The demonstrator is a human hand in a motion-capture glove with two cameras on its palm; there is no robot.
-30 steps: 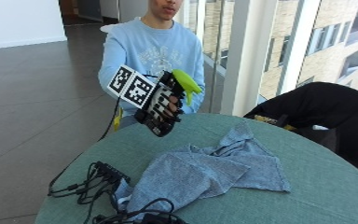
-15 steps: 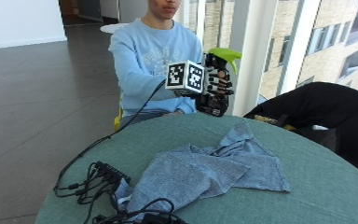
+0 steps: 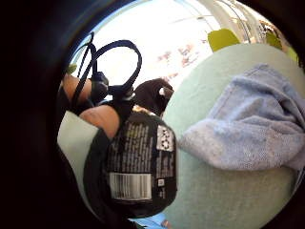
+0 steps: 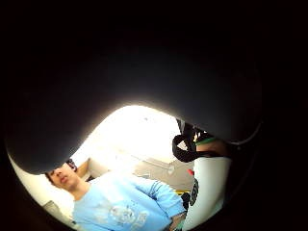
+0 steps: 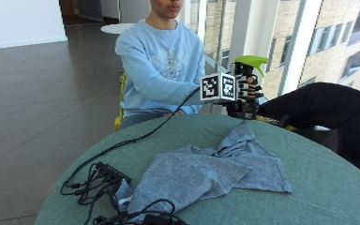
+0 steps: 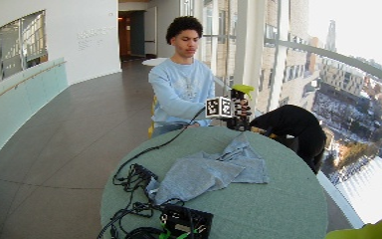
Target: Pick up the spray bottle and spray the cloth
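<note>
While the blue-grey cloth (image 5: 208, 171) lies crumpled near the middle of the round green tabletop (image 5: 330, 187), everything else can be placed from it. To the cloth's left, at the tabletop's near edge, sits a tangle of black cables (image 5: 95, 180) with a small black box, one cable running up past the cloth toward the person's gloved hand. Behind the cloth, on the far side of the tabletop, a person in a light blue sweatshirt (image 5: 161, 70) sits facing it. Just beyond the cloth's far corner and above the tabletop's far edge, the right hand (image 5: 247, 93) is raised, its grip closed round the spray bottle (image 5: 249, 86): the gloved fingers curl about the dark body, and the bottle stands upright with its lime-green trigger head (image 5: 251, 61) at the top. The bottle is held clear of the tabletop and apart from the cloth, a little above and behind it. In the little finger side palm view the bottle's black label with a barcode (image 3: 131, 186) fills the space close to the palm, with the cloth (image 3: 257, 133) spread on the green tabletop beside it. To the cloth's right, beyond the tabletop's far rim, a black garment (image 5: 330, 105) is draped over something low.
</note>
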